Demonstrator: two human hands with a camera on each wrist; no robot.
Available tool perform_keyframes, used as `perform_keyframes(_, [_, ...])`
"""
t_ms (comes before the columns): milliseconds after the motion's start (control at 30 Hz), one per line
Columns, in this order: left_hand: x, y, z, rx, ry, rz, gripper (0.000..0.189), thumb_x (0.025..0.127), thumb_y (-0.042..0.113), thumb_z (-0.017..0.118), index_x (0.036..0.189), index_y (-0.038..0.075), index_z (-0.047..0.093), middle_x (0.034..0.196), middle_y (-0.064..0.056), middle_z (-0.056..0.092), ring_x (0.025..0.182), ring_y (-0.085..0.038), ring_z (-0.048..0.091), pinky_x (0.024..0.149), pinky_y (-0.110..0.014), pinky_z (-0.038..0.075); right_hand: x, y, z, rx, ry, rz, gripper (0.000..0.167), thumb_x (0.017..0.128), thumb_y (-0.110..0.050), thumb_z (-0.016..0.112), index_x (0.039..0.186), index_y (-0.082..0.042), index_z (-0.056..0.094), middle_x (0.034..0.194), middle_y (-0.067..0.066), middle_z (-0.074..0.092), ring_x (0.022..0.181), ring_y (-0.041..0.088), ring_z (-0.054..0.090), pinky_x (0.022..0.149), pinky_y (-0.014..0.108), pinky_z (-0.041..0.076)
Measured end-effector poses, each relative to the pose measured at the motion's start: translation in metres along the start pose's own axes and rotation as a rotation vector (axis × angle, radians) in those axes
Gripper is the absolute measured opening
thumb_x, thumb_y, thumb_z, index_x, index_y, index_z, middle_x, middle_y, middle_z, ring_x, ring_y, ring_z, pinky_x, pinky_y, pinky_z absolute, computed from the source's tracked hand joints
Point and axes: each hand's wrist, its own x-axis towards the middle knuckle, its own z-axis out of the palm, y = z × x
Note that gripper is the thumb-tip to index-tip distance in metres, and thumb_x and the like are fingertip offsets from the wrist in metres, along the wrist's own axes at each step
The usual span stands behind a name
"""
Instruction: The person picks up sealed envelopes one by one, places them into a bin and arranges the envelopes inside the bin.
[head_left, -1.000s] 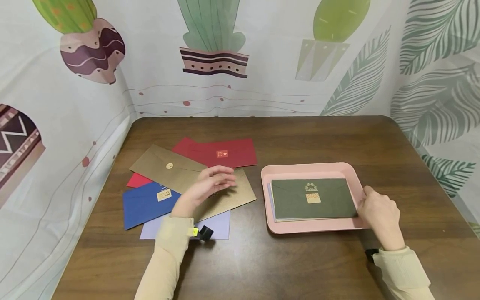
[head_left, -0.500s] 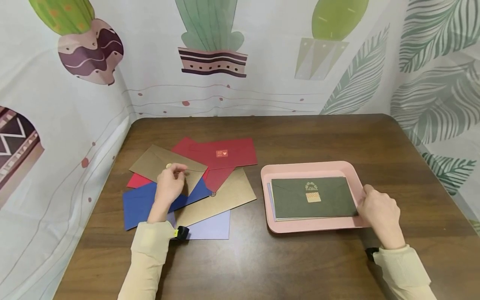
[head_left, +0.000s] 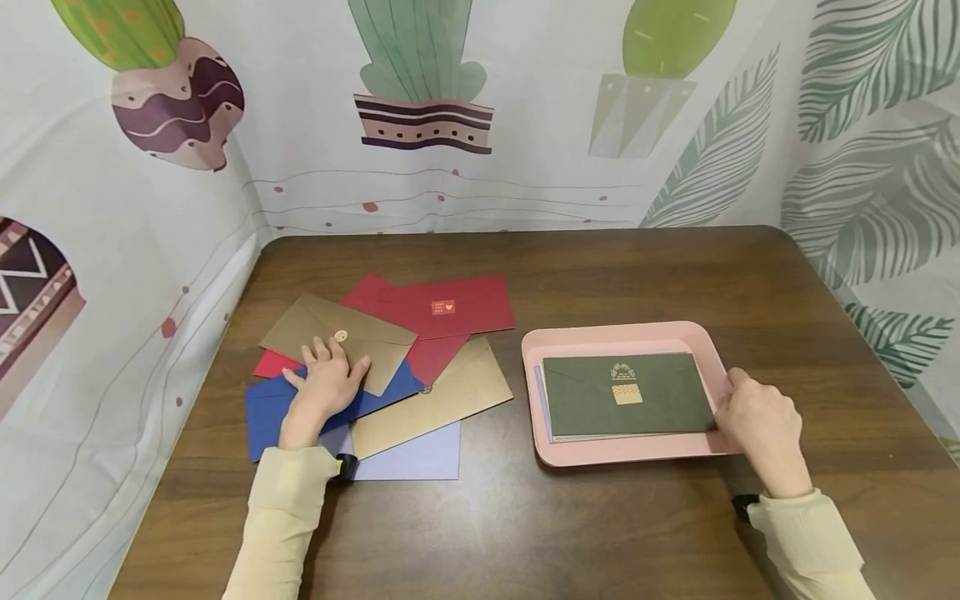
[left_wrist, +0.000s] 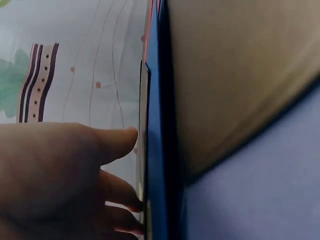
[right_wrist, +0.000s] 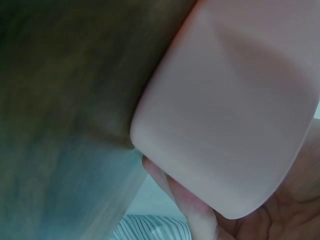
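Observation:
My left hand (head_left: 327, 383) lies with spread fingers over the brown envelope (head_left: 375, 342) and the blue envelope (head_left: 270, 408). Its fingertips touch the brown one, below a round gold sticker. Seen nearly edge-on in the left wrist view, the blue envelope (left_wrist: 159, 150) passes beside the fingers. At the right, my right hand (head_left: 761, 429) grips the right rim of a pink tray (head_left: 600, 454), thumb on top. Fingers show against the outside of the tray (right_wrist: 220, 115) in the right wrist view. A dark green envelope (head_left: 630, 408) tops a stack inside it.
Around the left hand, overlapping envelopes are spread: a dark red envelope (head_left: 480, 304), a gold envelope (head_left: 465, 383) and a lavender envelope (head_left: 427, 462). All rest on a brown wooden table (head_left: 600, 533), with a cactus-print cloth (head_left: 547, 150) behind it.
My left hand has moved left from above the gold envelope to the brown one, and its fingers have gone from bent to spread. The brown envelope shifted slightly. My right hand stays on the tray.

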Motion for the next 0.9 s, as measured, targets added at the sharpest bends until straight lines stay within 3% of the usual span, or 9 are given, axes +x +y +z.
perform_keyframes(200, [-0.017, 0.013, 0.004, 0.056, -0.013, -0.009, 0.077, 0.104, 0.041, 0.034, 0.147, -0.015, 0.004, 0.152, -0.041, -0.006, 0.14, -0.058, -0.009, 0.102, -0.079, -0.009, 0.001, 0.001, 0.0, -0.002, -0.006, 0.002, 0.016, 0.081, -0.007, 0.046, 0.094, -0.001, 0.053, 0.085, 0.04, 0.058, 0.065, 0.056, 0.054, 0.046, 0.054, 0.04])
perform_keyframes(433, [-0.036, 0.03, 0.007, 0.13, -0.015, -0.02, 0.074, 0.103, 0.038, 0.04, 0.147, -0.015, 0.013, 0.151, -0.042, 0.005, 0.14, -0.058, 0.004, 0.106, -0.077, 0.004, -0.001, 0.0, 0.002, 0.004, -0.001, 0.007, 0.015, 0.081, -0.007, 0.045, 0.092, -0.002, 0.053, 0.085, 0.039, 0.059, 0.064, 0.055, 0.054, 0.045, 0.052, 0.039])
perform_keyframes(600, [-0.048, 0.036, 0.008, 0.162, 0.028, -0.007, 0.068, 0.101, 0.035, 0.043, 0.144, -0.015, 0.026, 0.144, -0.04, 0.03, 0.135, -0.056, 0.026, 0.107, -0.073, 0.019, -0.001, 0.0, 0.002, 0.004, -0.002, 0.009, 0.013, 0.081, -0.007, 0.045, 0.091, -0.002, 0.053, 0.085, 0.038, 0.059, 0.064, 0.055, 0.054, 0.045, 0.052, 0.039])
perform_keyframes(667, [-0.053, 0.038, 0.007, 0.158, 0.064, 0.011, 0.058, 0.101, 0.034, 0.045, 0.133, -0.014, 0.042, 0.131, -0.038, 0.046, 0.125, -0.055, 0.041, 0.102, -0.069, 0.029, -0.001, 0.001, 0.002, 0.004, 0.001, 0.006, 0.013, 0.081, -0.007, 0.045, 0.09, -0.002, 0.053, 0.084, 0.039, 0.059, 0.064, 0.056, 0.054, 0.045, 0.053, 0.039])
perform_keyframes(733, [-0.056, 0.038, 0.005, 0.142, 0.11, 0.03, 0.046, 0.1, 0.033, 0.046, 0.112, -0.01, 0.057, 0.11, -0.033, 0.059, 0.108, -0.051, 0.055, 0.092, -0.062, 0.041, 0.0, 0.001, 0.002, 0.005, 0.002, 0.003, 0.012, 0.081, -0.007, 0.045, 0.09, -0.002, 0.052, 0.084, 0.039, 0.058, 0.064, 0.056, 0.054, 0.045, 0.053, 0.039])
perform_keyframes(833, [-0.056, 0.034, -0.001, 0.098, 0.193, 0.067, 0.036, 0.099, 0.029, 0.046, 0.082, 0.0, 0.059, 0.081, -0.022, 0.063, 0.08, -0.042, 0.064, 0.069, -0.051, 0.049, 0.0, 0.001, 0.002, 0.004, 0.01, -0.001, 0.014, 0.081, -0.007, 0.045, 0.091, -0.002, 0.053, 0.084, 0.039, 0.059, 0.063, 0.055, 0.054, 0.044, 0.053, 0.039])
perform_keyframes(900, [-0.052, 0.029, -0.005, 0.051, 0.249, 0.08, 0.033, 0.098, 0.026, 0.047, 0.079, 0.003, 0.059, 0.076, -0.019, 0.062, 0.074, -0.039, 0.063, 0.059, -0.048, 0.047, 0.0, 0.0, 0.001, 0.004, 0.005, 0.0, 0.015, 0.081, -0.007, 0.045, 0.092, -0.002, 0.053, 0.084, 0.039, 0.058, 0.064, 0.055, 0.053, 0.045, 0.053, 0.039])
